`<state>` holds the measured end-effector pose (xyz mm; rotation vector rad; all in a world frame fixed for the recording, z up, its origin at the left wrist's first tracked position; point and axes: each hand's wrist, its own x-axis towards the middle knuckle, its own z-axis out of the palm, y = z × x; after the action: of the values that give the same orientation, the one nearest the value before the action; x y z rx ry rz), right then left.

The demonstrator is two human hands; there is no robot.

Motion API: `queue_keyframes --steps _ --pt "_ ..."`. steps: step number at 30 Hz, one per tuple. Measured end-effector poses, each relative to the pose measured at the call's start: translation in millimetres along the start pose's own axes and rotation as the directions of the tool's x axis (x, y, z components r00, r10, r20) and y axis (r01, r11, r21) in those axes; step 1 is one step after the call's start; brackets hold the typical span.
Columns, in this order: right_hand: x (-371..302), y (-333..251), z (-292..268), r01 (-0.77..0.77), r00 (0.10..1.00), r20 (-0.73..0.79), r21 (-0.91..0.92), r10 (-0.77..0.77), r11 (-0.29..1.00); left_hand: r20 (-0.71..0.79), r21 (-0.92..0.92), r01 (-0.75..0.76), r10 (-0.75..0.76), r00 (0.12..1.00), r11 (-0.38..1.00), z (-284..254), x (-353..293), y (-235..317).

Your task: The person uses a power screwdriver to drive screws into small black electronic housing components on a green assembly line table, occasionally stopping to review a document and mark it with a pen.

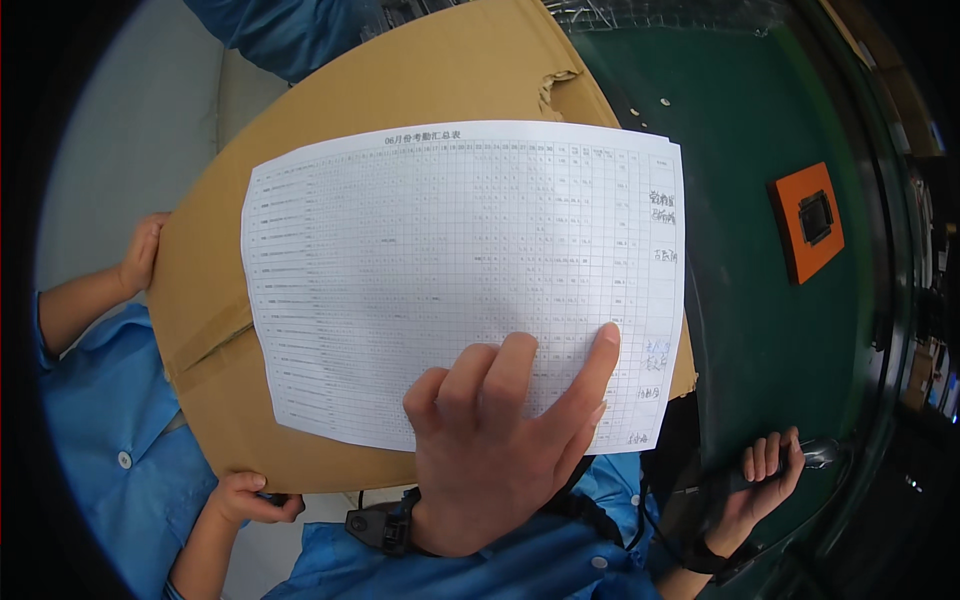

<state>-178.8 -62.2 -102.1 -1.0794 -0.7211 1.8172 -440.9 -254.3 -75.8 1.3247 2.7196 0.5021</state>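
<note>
A white printed sheet [350,230], covered by a table grid with handwritten marks down its right side, lies on a brown cardboard sheet [440,65]. My left hand [500,440] is over the paper's lower part, back up. Its index finger is stretched out with the tip on a right-hand column, while the other fingers are bent and hold nothing. Off to the right, my right hand [768,475] has its fingers curled round a dark glossy object [822,454] whose kind I cannot make out. Both wrists wear dark bands.
At the left, a person in blue [110,430] grips the cardboard's edge with an upper hand [146,250] and a lower hand [250,498]. Another blue sleeve [285,35] shows at the top. An orange block [806,222] with a black square piece lies on the green surface [690,60].
</note>
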Motion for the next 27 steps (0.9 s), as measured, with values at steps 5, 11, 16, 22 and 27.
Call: queue_keyframes --steps 5,11,16,22,27 --pt "-0.1 -4.6 0.7 0.029 1.000 0.010 -0.022 -0.029 0.999 0.009 -0.024 -0.014 0.014 1.000 1.000 2.5 1.8 3.8" --pt "-0.2 -1.5 2.1 0.032 0.999 0.012 -0.039 -0.032 0.999 0.016 -0.028 -0.014 0.015 1.000 1.000 2.1 1.0 0.3" --pt "-0.3 -3.2 0.3 0.040 0.999 0.003 -0.030 -0.040 0.999 0.010 -0.031 -0.032 0.032 0.999 0.999 2.5 2.1 3.5" --pt "-1.7 -0.7 3.8 0.043 0.999 -0.025 -0.036 -0.044 0.998 0.004 -0.045 -0.044 0.044 0.999 0.998 4.6 0.9 -0.7" --pt "-0.1 -3.1 -1.1 0.044 0.999 -0.011 -0.023 -0.044 0.999 -0.006 -0.045 -0.066 0.066 0.998 0.997 3.7 2.3 3.4"
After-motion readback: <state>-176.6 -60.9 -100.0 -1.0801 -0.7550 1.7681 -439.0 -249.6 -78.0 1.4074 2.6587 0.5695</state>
